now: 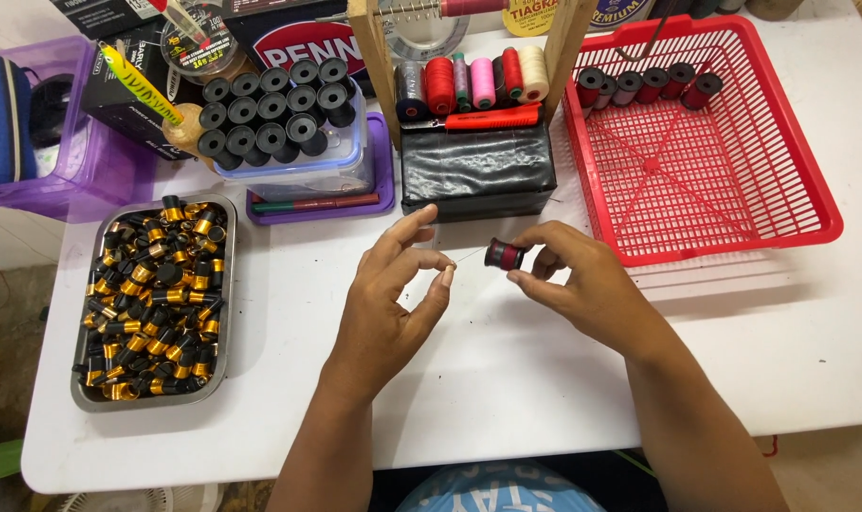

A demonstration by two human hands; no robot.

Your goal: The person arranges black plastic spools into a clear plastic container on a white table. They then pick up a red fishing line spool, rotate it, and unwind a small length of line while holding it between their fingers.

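Head view: a small black bobbin (504,254) wound with red thread is pinched in the right hand (582,284) above the white table (507,379); a thin thread end is pinched by the left hand (393,294). Winding or tying-off seems in hand; steady thread tension is called for next.

Bare white table (507,379) lies open below and between my hands. Ahead, a black block (476,171) stands close. A red basket (715,142) walls my right side; a metal tray (152,301) of small parts bounds my left.

White table (507,379), brown floor (14,313) at left, even light
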